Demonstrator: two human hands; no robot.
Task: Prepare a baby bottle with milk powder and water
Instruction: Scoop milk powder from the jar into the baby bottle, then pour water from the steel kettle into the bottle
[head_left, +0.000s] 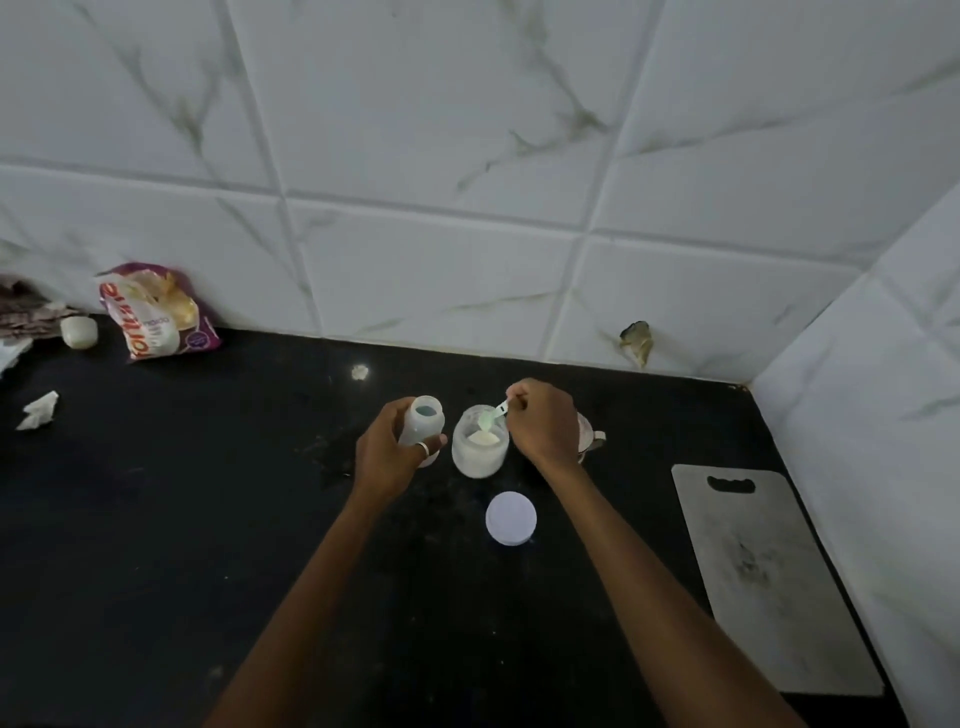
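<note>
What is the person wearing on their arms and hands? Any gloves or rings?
No gloves, and no sleeves anywhere in view. The left hand wears one silvery ring. The right hand shows no ring; neither wrist has a watch.

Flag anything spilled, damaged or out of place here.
A chipped, discoloured patch mars the wall tile just above the black counter. Pale dusty smears mark it beside the bottle, and a crumpled white scrap lies far left.
</note>
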